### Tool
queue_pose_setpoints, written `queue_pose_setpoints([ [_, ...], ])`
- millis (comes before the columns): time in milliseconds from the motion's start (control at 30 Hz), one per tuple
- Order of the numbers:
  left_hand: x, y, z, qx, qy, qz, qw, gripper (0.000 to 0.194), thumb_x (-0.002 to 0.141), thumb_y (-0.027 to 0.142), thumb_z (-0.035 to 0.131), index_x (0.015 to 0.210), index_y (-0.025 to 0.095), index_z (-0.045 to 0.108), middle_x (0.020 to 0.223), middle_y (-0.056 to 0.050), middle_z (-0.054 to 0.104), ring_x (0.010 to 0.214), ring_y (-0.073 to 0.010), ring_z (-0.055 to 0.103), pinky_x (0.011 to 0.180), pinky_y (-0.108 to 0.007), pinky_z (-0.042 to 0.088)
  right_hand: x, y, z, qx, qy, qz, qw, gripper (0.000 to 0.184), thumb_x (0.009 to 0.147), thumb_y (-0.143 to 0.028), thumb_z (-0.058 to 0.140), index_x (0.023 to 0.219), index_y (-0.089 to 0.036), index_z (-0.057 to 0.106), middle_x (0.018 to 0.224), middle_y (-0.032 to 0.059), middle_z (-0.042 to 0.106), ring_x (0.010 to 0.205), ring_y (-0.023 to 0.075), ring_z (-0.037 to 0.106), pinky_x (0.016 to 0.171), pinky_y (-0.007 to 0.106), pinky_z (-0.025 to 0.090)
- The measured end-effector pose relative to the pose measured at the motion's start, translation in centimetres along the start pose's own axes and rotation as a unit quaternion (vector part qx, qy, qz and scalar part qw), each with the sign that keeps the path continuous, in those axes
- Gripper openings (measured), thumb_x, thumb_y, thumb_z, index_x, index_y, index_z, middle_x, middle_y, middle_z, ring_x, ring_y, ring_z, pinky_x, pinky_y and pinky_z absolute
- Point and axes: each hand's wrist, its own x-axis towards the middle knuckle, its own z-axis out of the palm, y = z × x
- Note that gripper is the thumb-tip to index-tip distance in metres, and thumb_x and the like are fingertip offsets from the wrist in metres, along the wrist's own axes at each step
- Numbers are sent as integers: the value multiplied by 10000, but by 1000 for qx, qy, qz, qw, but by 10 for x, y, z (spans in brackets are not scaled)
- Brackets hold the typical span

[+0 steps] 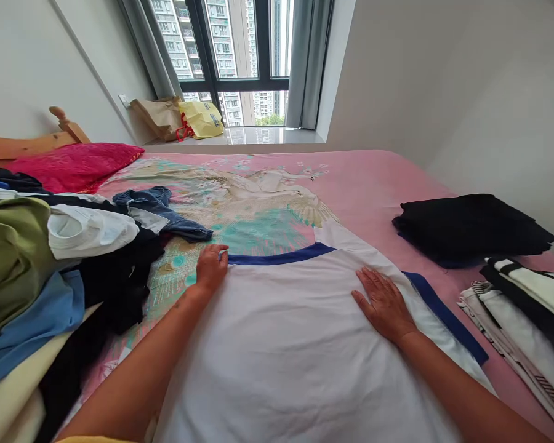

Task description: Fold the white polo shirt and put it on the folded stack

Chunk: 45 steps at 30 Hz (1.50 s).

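The white shirt point(295, 344) lies spread on the pink bed point(369, 178), near and in the middle. The right hand point(384, 304) rests flat on it, fingers straight, and the left hand point(212, 269) is at its far left corner, fingers bent, but I cannot tell if they pinch it. A messy clothes pile point(13, 252) is on the left, folded clothes point(475, 224) on the right
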Motion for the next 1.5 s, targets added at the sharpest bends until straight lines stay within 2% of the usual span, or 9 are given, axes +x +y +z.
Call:
queue_pose_setpoints([
  [133, -64, 12, -3, 72, -163, 274, 945, 375, 910, 369, 356, 1213, 291, 563, 1353, -20, 515, 1300, -187, 387, 1132, -438, 165, -1, 0, -1, 3, -3, 13, 1000, 556, 926, -479, 278, 1377, -174, 394, 1441, 80, 389, 1345, 226, 305, 1116, 444, 218],
  [333, -74, -13, -41, 287, -137, 14, 948, 487, 911, 312, 320, 1369, 168, 407, 1476, -127, 331, 1387, -303, 226, 1061, -667, -12, -1, 0, 1, 4, -7, 18, 1000, 574, 921, -489, 271, 1372, -158, 401, 1443, 85, 386, 1346, 224, 300, 1119, 431, 197],
  [533, -122, 110, 3, 107, -236, 278, 925, 510, 935, 419, 241, 1409, 256, 338, 1514, -31, 265, 1404, -186, 200, 1142, -472, 157, -1, -2, 0, 7, -6, 32, 999, 570, 913, -488, 286, 1364, -166, 416, 1439, 84, 393, 1337, 231, 311, 1115, 432, 196],
  [667, -157, 134, 31, 85, -293, 269, 914, 678, 871, 623, 245, 1450, 271, 231, 1529, -31, 212, 1416, -238, 146, 1125, -576, 38, -2, -3, -1, 2, -10, 34, 999, 562, 915, -474, 282, 1361, -163, 422, 1439, 82, 391, 1334, 231, 310, 1112, 419, 201],
  [967, -111, 26, -42, 272, -273, 33, 922, 702, 875, 534, 294, 1441, 121, 257, 1528, -136, 154, 1420, -279, 95, 1091, -612, -40, 2, -4, -7, 22, -34, 50, 998, 573, 910, -474, 297, 1387, -168, 387, 1460, 81, 358, 1356, 222, 266, 1130, 420, 145],
  [1133, -113, 88, -3, 110, -255, 239, 931, 478, 911, 289, 289, 1355, 184, 430, 1489, -73, 321, 1395, -189, 229, 1140, -430, 192, 13, -57, -41, 80, -149, 110, 979, 559, 926, -415, 236, 1433, -189, 302, 1499, 67, 275, 1387, 273, 197, 1096, 575, 104],
  [1233, -111, 112, 27, 18, -274, 307, 911, 444, 927, 284, 274, 1332, 269, 455, 1425, -28, 439, 1344, -149, 339, 1139, -405, 215, 25, -90, -47, 166, -165, -138, 962, 546, 937, -433, 206, 1448, -250, 262, 1513, 14, 244, 1399, 182, 174, 1135, 448, 115],
  [1300, -100, 107, 38, 29, -278, 277, 919, 432, 928, 345, 299, 1335, 315, 443, 1431, -11, 430, 1344, -170, 338, 1147, -484, 126, 39, -92, -38, 181, -186, -205, 944, 562, 930, -477, 220, 1445, -257, 273, 1517, 4, 235, 1401, 163, 163, 1141, 396, 117],
  [1500, -45, 50, 38, 179, -172, 45, 968, 529, 910, 473, 292, 1415, 317, 311, 1525, -28, 233, 1413, -260, 151, 1074, -652, -9, 82, -52, 3, 93, -156, -42, 982, 604, 928, -514, 177, 1466, -240, 197, 1539, 10, 153, 1415, 208, 83, 1132, 482, 46],
])
